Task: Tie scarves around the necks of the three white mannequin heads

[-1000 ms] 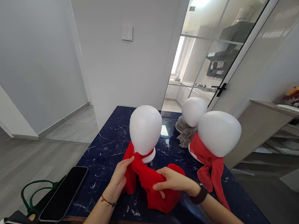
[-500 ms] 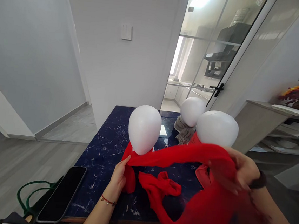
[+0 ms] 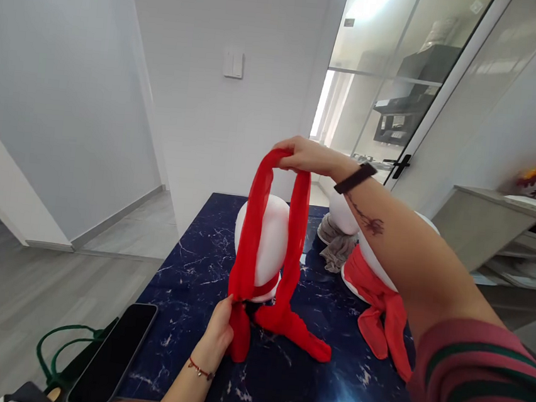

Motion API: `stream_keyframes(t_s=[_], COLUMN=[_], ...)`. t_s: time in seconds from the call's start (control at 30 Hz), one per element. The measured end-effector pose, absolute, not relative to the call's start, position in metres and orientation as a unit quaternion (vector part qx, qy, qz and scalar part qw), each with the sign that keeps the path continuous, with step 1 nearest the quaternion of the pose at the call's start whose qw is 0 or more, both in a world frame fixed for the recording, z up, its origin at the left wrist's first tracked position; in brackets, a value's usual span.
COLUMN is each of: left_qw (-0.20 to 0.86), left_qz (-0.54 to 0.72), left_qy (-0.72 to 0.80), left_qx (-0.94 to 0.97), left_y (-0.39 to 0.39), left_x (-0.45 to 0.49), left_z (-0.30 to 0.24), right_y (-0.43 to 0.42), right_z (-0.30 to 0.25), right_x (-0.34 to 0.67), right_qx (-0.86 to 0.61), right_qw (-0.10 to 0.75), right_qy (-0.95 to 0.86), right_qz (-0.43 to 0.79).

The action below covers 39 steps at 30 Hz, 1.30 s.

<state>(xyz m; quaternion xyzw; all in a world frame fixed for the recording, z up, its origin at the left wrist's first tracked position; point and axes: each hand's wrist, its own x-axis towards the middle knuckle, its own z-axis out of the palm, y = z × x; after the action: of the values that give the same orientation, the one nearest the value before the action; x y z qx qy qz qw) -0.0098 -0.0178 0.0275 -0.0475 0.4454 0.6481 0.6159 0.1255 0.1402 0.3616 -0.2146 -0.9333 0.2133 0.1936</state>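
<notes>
A white foam mannequin head (image 3: pixel 268 242) stands on the dark blue marble table (image 3: pixel 195 263). A red scarf (image 3: pixel 296 229) is wound round its neck. My right hand (image 3: pixel 301 155) is closed on a loop of this scarf and holds it up above the head, so two red strands hang down in front of it. My left hand (image 3: pixel 220 329) pinches the scarf at the base of the head, on the left. The scarf's loose end (image 3: pixel 302 340) lies on the table.
Two more white heads stand behind on the right: one with a red scarf (image 3: pixel 381 307), one with a grey scarf (image 3: pixel 337 245). A black phone (image 3: pixel 113 353) lies at the table's left front corner, a green cord (image 3: pixel 57 351) beside it. A shelf (image 3: pixel 505 249) stands right.
My right hand has swung the scarf from low on the right up over the mannequin head. My left hand has stayed pinching the scarf at the neck.
</notes>
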Motion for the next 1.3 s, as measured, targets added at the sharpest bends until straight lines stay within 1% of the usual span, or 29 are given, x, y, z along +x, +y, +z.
stream_keyframes(t_s=[0.1,0.23,0.43,0.53,0.7,0.83,1.07,1.13,1.23,1.3], left_qw=[0.634,0.646,0.656,0.665,0.655,0.662,0.671,0.671,0.675,0.681], left_qz=[0.626,0.618,0.628,0.633,0.642,0.639,0.639,0.64,0.637,0.633], left_qy=[0.452,0.446,0.416,0.393,0.397,0.389,0.366,0.364,0.359,0.355], left_qx=[-0.046,-0.043,-0.041,-0.04,-0.044,-0.046,-0.087,-0.091,-0.098,-0.097], left_y=[-0.018,-0.018,-0.018,-0.018,-0.018,-0.017,-0.014,-0.014,-0.014,-0.014], left_x=[-0.006,-0.003,-0.002,-0.002,0.0,0.004,0.006,0.006,0.006,0.005], left_z=[0.033,0.037,0.036,0.034,0.034,0.031,0.028,0.029,0.03,0.029], right_y=[0.159,0.182,0.211,0.225,0.241,0.241,0.215,0.2,0.174,0.157], right_z=[0.356,0.332,0.29,0.272,0.243,0.213,0.157,0.147,0.138,0.134], right_x=[0.101,0.076,0.079,0.095,0.12,0.136,0.179,0.194,0.214,0.225], right_qx=[-0.246,-0.295,-0.362,-0.386,-0.427,-0.453,-0.464,-0.474,-0.482,-0.458], right_qw=[0.181,0.156,0.122,0.118,0.115,0.09,0.039,0.005,-0.107,-0.172], right_qy=[-0.943,-0.938,-0.914,-0.899,-0.875,-0.866,-0.853,-0.841,-0.798,-0.774], right_qz=[0.13,0.096,0.139,0.171,0.195,0.192,0.237,0.26,0.346,0.402])
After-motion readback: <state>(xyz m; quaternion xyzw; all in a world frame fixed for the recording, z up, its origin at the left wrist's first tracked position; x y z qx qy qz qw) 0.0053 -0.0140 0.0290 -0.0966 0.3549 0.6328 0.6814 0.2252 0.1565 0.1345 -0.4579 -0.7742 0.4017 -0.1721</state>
